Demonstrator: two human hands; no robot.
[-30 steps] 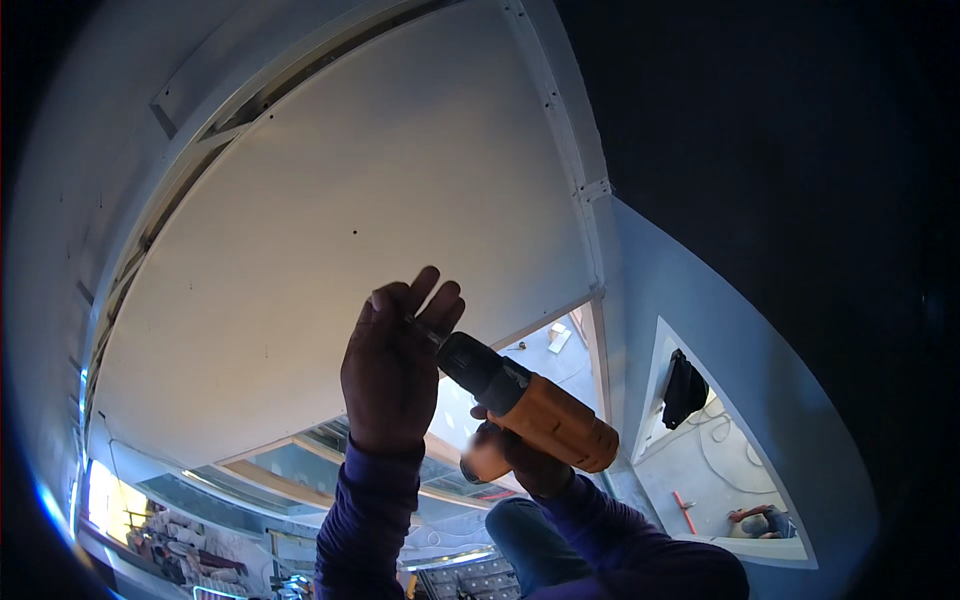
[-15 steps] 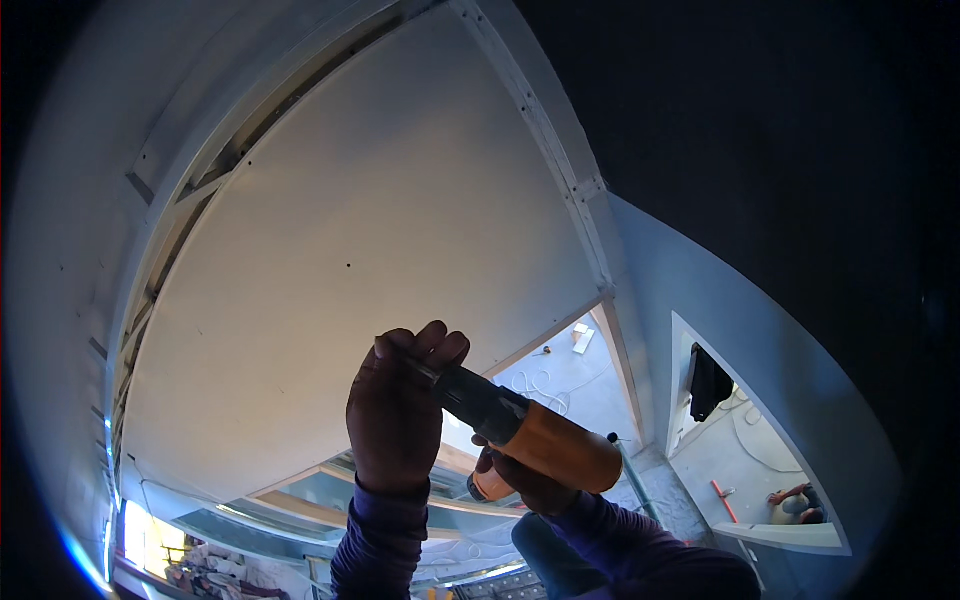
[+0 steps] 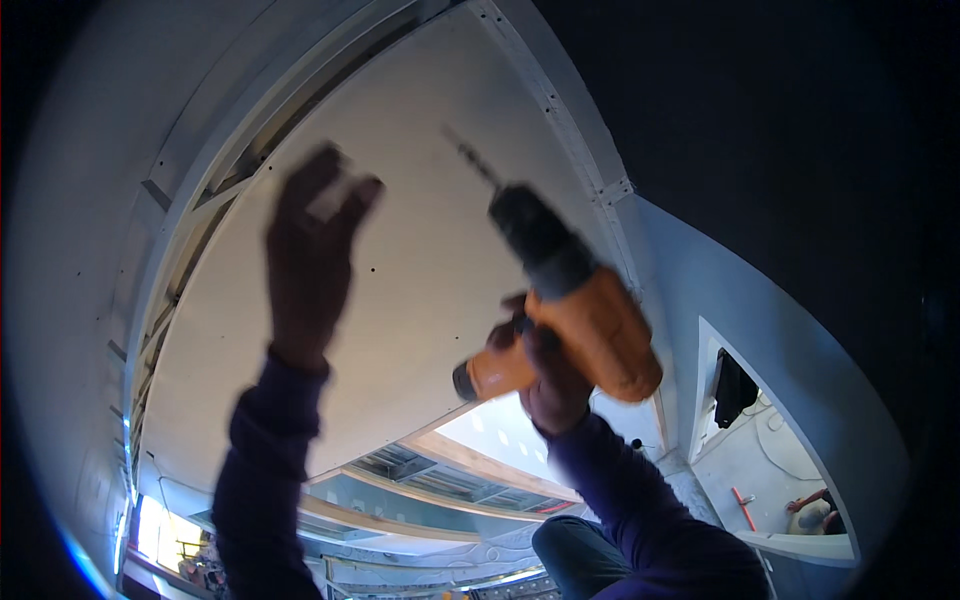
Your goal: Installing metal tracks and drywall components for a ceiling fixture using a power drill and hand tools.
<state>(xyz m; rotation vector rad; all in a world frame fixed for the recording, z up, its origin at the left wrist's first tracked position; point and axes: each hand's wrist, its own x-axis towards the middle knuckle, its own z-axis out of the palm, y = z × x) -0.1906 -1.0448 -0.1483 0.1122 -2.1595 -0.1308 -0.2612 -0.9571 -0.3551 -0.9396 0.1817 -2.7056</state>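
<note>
My right hand (image 3: 555, 385) is wrapped round the handle of an orange and black cordless drill (image 3: 595, 330). The drill tilts up and to the left, and a long thin bit (image 3: 476, 162) sticks out of its black chuck. My left hand (image 3: 312, 250) is raised to the left of the drill, apart from it and smeared by motion. Its thumb and fingers stand apart, with nothing I can make out between them. Behind both hands spreads a large pale board (image 3: 400, 225) dotted with a few small dark holes or screw heads.
A metal frame strip (image 3: 560, 115) edges the board on the right, and framing members (image 3: 215, 200) show in the gap on its left. At lower right, an opening (image 3: 702, 380) reveals a dark hanging garment (image 3: 735, 388), a red tool (image 3: 744, 508) and another person (image 3: 815, 515).
The drill has swung upward with my right hand, and its bit now shows. My left hand has come off the drill's front end and moved up and left.
</note>
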